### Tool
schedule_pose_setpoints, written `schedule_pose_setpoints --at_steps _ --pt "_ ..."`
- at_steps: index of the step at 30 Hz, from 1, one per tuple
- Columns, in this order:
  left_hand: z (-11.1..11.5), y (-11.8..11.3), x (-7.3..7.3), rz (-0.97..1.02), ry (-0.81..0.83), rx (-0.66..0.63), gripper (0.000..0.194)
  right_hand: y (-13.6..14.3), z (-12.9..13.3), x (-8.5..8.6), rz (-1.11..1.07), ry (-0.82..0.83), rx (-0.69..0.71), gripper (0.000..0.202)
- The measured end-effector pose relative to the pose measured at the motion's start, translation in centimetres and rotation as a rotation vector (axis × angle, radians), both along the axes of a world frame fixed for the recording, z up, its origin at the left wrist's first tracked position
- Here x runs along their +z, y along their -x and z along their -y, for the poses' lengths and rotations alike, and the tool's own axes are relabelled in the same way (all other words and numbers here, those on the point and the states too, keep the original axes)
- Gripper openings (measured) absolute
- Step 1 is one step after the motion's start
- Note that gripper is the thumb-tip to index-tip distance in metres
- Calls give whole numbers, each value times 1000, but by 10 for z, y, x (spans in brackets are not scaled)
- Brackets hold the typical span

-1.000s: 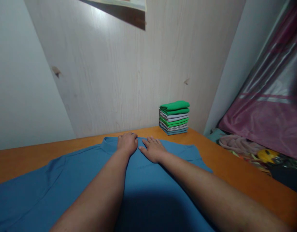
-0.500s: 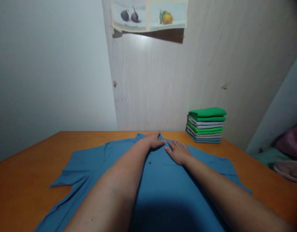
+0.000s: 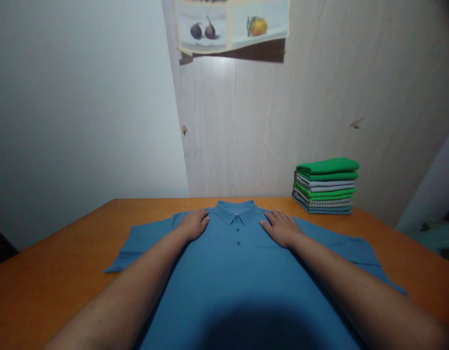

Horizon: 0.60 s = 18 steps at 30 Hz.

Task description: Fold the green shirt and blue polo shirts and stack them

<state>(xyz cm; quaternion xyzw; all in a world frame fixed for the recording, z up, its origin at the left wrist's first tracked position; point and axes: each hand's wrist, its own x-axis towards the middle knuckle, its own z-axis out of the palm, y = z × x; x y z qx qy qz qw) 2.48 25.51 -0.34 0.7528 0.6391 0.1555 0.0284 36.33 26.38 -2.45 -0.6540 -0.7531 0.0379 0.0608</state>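
A blue polo shirt (image 3: pixel 235 277) lies spread face up, its collar (image 3: pixel 242 214) toward the far edge and its buttons showing below it. Flat on the shirt's left shoulder area, left of the collar, rests my left hand (image 3: pixel 194 225), fingers stretched out. My right hand (image 3: pixel 282 228) lies on the opposite shoulder area, fingers spread on the cloth. Neither hand grips the fabric. Both short sleeves reach out to the sides, and my forearms cover parts of the shirt. A dark shadow falls on its lower front.
The shirt lies on an orange-brown table (image 3: pixel 56 272) set against a pale wall. At the back right stands a stack of folded clothes (image 3: pixel 326 187), green on top. A fruit picture (image 3: pixel 233 26) hangs on the wall. More cloth (image 3: pixel 434 238) shows past the right edge.
My left hand has moved from the collar to the left shoulder area, so the collar now shows. My right hand stays on its shoulder. The view has shifted slightly left.
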Motion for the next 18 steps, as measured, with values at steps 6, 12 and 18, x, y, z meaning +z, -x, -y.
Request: schedule_pose_setpoints --at_steps 6,12,18 --pt "-6 10 -6 -74 83 24 63 -2 -1 -2 18 -16 6 77" --pt "-11 -6 1 -96 70 -9 51 -2 0 -2 30 -25 3 78" --pt "-14 -19 -6 -103 104 -54 58 -3 0 -1 41 -23 7 77"
